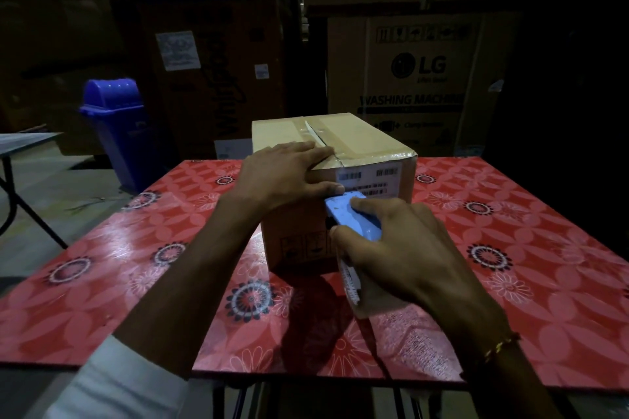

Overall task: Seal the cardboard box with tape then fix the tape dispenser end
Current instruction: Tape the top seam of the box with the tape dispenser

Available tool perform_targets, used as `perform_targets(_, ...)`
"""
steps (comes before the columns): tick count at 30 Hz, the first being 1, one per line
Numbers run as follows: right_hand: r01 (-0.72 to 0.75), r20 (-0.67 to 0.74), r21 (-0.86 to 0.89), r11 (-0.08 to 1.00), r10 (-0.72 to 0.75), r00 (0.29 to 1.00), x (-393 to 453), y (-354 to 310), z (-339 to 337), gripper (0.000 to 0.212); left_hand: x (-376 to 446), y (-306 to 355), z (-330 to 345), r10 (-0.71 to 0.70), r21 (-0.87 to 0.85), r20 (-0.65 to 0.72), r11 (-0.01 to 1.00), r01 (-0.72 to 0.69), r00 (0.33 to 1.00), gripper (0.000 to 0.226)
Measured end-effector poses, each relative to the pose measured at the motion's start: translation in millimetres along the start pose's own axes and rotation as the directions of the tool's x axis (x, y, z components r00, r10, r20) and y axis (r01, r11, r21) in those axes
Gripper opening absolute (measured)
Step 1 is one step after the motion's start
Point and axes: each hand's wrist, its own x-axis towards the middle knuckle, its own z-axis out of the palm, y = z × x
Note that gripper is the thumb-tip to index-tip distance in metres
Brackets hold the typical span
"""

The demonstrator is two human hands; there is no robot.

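Note:
A brown cardboard box (360, 143) stands on the red floral table (510, 248), its flaps closed and a strip of clear tape running along the top seam. My left hand (286, 173) lies flat on the box's near top edge, thumb down on the front face. My right hand (401, 248) grips a blue tape dispenser (354, 219) with its roll of clear tape, and the dispenser's head presses against the box's front face just below the left thumb. The fingers hide most of the roll.
A blue lidded bin (115, 122) stands on the floor at the left. Large stacked cartons (418, 78) fill the dark background behind the table. A folding table's corner (20, 143) shows at the far left.

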Motion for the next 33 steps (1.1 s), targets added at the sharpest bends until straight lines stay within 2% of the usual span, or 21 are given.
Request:
perform_targets(5, 0.001, 0.046, 0.001, 1.000, -0.001, 0.999, 9.0, 2.5, -10.0, 0.057, -0.3, -0.1, -0.6, 0.006, -0.008, -0.002, 1.000, -0.007, 1.000, 0.083)
perform_targets(12, 0.009, 0.006, 0.009, 1.000, -0.009, 1.000, 9.4, 7.0, -4.5, 0.058, 3.2, -1.3, 0.5, 0.013, -0.026, 0.014, 1.000, -0.012, 1.000, 0.086)
perform_targets(19, -0.008, 0.017, 0.069, 0.998, 0.007, 1.000, 10.4, 6.9, -3.9, 0.053, 3.1, 3.0, -4.1, 0.019, -0.015, 0.035, 1.000, -0.018, 0.999, 0.086)
perform_targets(23, -0.026, 0.017, 0.086, 0.996, 0.025, 1.000, 10.4, 3.6, -8.1, 0.040, 5.6, 5.3, -5.9, 0.011, -0.022, 0.055, 1.000, -0.010, 0.998, 0.086)
perform_targets(30, -0.047, 0.165, 0.018, 0.999, 0.043, 0.985, 28.0, -6.5, -29.7, 0.032, 2.3, 8.1, -5.0, 0.001, 0.016, 0.039, 1.000, -0.001, 0.999, 0.084)
perform_targets(33, -0.098, 0.227, -0.034, 0.995, 0.103, 0.968, 36.9, -3.4, -21.7, 0.035, -4.1, 9.2, 4.7, 0.007, 0.071, -0.008, 0.997, -0.006, 1.000, 0.101)
